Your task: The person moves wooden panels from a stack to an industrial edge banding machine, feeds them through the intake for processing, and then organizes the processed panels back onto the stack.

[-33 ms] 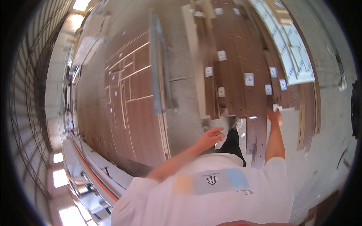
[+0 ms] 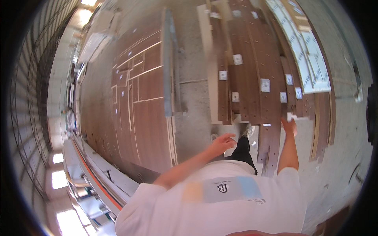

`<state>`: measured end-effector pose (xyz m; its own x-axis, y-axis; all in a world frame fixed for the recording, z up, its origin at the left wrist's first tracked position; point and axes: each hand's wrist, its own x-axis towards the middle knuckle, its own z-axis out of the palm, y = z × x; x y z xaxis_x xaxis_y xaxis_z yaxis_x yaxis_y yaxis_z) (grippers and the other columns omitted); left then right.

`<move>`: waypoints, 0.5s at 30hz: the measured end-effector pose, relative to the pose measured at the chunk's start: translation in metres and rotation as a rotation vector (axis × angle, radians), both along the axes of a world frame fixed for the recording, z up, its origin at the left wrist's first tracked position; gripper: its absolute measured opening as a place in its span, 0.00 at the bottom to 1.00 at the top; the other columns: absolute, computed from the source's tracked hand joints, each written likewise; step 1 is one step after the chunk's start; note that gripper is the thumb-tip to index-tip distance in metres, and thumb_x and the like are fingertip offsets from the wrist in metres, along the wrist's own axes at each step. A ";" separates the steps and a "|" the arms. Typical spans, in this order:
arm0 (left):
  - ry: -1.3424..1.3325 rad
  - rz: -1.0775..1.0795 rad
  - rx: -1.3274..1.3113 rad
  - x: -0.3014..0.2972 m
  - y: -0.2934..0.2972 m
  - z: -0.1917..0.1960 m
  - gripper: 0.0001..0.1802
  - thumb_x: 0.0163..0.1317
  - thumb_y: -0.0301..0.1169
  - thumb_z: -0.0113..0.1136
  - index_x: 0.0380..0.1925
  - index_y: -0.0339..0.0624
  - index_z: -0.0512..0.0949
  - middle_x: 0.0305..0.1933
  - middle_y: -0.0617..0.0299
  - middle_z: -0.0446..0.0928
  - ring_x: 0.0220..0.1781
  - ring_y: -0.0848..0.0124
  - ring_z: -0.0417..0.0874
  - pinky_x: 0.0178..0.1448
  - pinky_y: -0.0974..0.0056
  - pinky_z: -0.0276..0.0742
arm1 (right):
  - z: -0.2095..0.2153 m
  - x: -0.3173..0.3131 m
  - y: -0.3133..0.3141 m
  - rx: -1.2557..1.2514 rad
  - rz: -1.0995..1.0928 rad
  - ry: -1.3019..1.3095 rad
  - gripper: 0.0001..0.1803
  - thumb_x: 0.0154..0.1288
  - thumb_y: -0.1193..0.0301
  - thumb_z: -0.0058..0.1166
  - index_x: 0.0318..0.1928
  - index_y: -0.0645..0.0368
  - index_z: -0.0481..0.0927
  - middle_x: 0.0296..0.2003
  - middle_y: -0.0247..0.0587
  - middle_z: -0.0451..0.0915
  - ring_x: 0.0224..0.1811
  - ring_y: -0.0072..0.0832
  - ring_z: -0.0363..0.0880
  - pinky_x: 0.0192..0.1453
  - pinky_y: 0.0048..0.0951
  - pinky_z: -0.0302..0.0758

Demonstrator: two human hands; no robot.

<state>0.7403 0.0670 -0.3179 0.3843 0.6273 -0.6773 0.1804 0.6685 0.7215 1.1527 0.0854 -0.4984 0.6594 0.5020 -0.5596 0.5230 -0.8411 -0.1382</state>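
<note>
My left hand (image 2: 223,144) is in front of my body, above my legs, with its fingers loosely stretched and nothing visible in them. My right arm reaches forward on the right, and my right hand (image 2: 289,128) is near the close ends of long brown boards (image 2: 252,74). Its thumb and fingers look apart, though motion softens them. Just beyond the fingertips a small white patch (image 2: 291,116) shows, and I cannot tell whether the hand touches it. White labels (image 2: 265,85) are stuck on several boards, which lie side by side with uneven ends.
Brown panels with pale strips (image 2: 147,84) lie to the left, beside an upright grey-blue panel (image 2: 168,63). White printed sheets (image 2: 315,63) rest on the boards at far right. A long machine bed with an orange stripe (image 2: 92,171) runs along the lower left. The floor (image 2: 193,94) is concrete.
The boards and panels sit slightly further right and lower in the picture as my view shifts. My left hand keeps nearly the same pose; my right hand appears slightly lower.
</note>
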 end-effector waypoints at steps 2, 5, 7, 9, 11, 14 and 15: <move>-0.012 -0.008 0.031 -0.018 -0.005 -0.012 0.24 0.71 0.32 0.63 0.64 0.39 0.74 0.42 0.65 0.84 0.42 0.76 0.82 0.47 0.68 0.77 | 0.000 0.016 -0.019 0.030 0.042 0.010 0.54 0.55 0.28 0.57 0.68 0.59 0.74 0.66 0.55 0.76 0.69 0.47 0.75 0.70 0.47 0.72; -0.014 0.016 0.054 -0.046 -0.015 -0.026 0.24 0.70 0.33 0.64 0.63 0.39 0.75 0.43 0.63 0.84 0.43 0.75 0.82 0.48 0.66 0.78 | 0.019 0.026 -0.054 0.148 -0.072 0.019 0.40 0.67 0.34 0.48 0.65 0.51 0.79 0.62 0.45 0.81 0.65 0.49 0.78 0.65 0.48 0.74; -0.003 0.018 0.039 -0.067 -0.023 -0.031 0.24 0.70 0.32 0.63 0.64 0.41 0.74 0.50 0.58 0.85 0.47 0.72 0.83 0.54 0.62 0.80 | 0.039 0.008 -0.071 0.330 -0.216 -0.112 0.33 0.72 0.39 0.46 0.63 0.49 0.81 0.59 0.41 0.84 0.62 0.45 0.81 0.62 0.45 0.76; 0.017 0.144 0.097 -0.090 -0.038 -0.031 0.23 0.69 0.33 0.63 0.62 0.39 0.76 0.42 0.62 0.84 0.42 0.74 0.83 0.48 0.65 0.79 | 0.049 -0.011 -0.091 0.718 -0.304 -0.127 0.26 0.77 0.48 0.47 0.63 0.48 0.81 0.54 0.41 0.87 0.56 0.40 0.85 0.59 0.39 0.78; 0.104 0.164 0.173 -0.123 -0.060 -0.039 0.23 0.67 0.34 0.64 0.60 0.39 0.77 0.38 0.63 0.84 0.39 0.75 0.83 0.45 0.66 0.79 | 0.074 -0.051 -0.081 0.947 -0.323 -0.115 0.22 0.78 0.54 0.48 0.63 0.50 0.81 0.51 0.40 0.87 0.52 0.33 0.85 0.57 0.34 0.79; 0.250 0.164 0.254 -0.198 -0.119 -0.120 0.24 0.65 0.38 0.65 0.58 0.41 0.79 0.37 0.61 0.85 0.38 0.73 0.84 0.45 0.65 0.81 | 0.083 -0.133 -0.049 1.322 -0.345 0.277 0.18 0.80 0.61 0.49 0.61 0.53 0.80 0.42 0.35 0.86 0.43 0.24 0.82 0.50 0.27 0.78; 0.223 0.227 0.235 -0.217 -0.137 -0.148 0.24 0.64 0.40 0.66 0.58 0.42 0.80 0.37 0.60 0.85 0.38 0.72 0.85 0.45 0.64 0.81 | 0.087 -0.161 -0.034 1.435 -0.346 0.465 0.16 0.80 0.63 0.50 0.61 0.54 0.80 0.38 0.32 0.85 0.39 0.21 0.80 0.46 0.25 0.78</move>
<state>0.5233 -0.0696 -0.4661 0.0775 0.8276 -0.5560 0.2162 0.5304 0.8197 0.9920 0.0511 -0.4118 0.7631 0.6435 0.0600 0.0205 0.0687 -0.9974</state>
